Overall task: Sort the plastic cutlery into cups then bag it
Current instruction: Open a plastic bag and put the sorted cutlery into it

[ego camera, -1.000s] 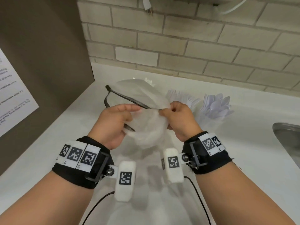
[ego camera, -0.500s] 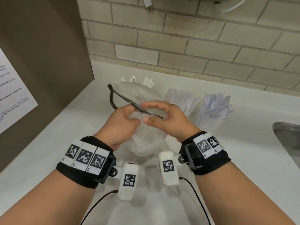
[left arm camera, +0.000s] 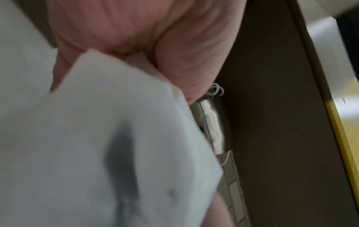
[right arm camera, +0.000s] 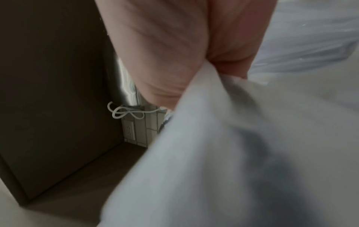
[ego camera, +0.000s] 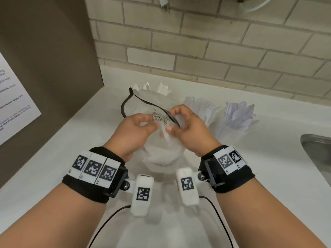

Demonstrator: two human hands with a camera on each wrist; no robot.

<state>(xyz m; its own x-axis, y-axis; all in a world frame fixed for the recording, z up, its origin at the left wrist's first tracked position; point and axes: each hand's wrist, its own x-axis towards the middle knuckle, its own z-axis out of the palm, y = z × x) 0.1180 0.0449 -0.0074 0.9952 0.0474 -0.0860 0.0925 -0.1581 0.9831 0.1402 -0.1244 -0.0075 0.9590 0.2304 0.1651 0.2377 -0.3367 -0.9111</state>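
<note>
Both hands hold a translucent white plastic bag (ego camera: 161,154) with a black drawstring rim (ego camera: 148,103) above the white counter. My left hand (ego camera: 143,122) pinches the bag's film near its mouth, and the same film fills the left wrist view as the bag (left arm camera: 116,138). My right hand (ego camera: 176,120) pinches the rim opposite it, with the bag (right arm camera: 233,153) bunched under its fingers. Behind the bag stand three clusters of white cutlery: knives (ego camera: 163,89), forks (ego camera: 202,108) and spoons (ego camera: 240,114). The cups under them are mostly hidden.
A brick wall (ego camera: 197,42) backs the white counter (ego camera: 268,176). A brown panel (ego camera: 44,59) with a paper notice (ego camera: 12,108) closes the left side. A steel sink (ego camera: 318,154) edge lies at the right. A white cable (right arm camera: 124,112) hangs near an outlet.
The hands have come closer together at the bag's mouth and the rim has been worked open; a printed mark on the film now shows between the fingers.
</note>
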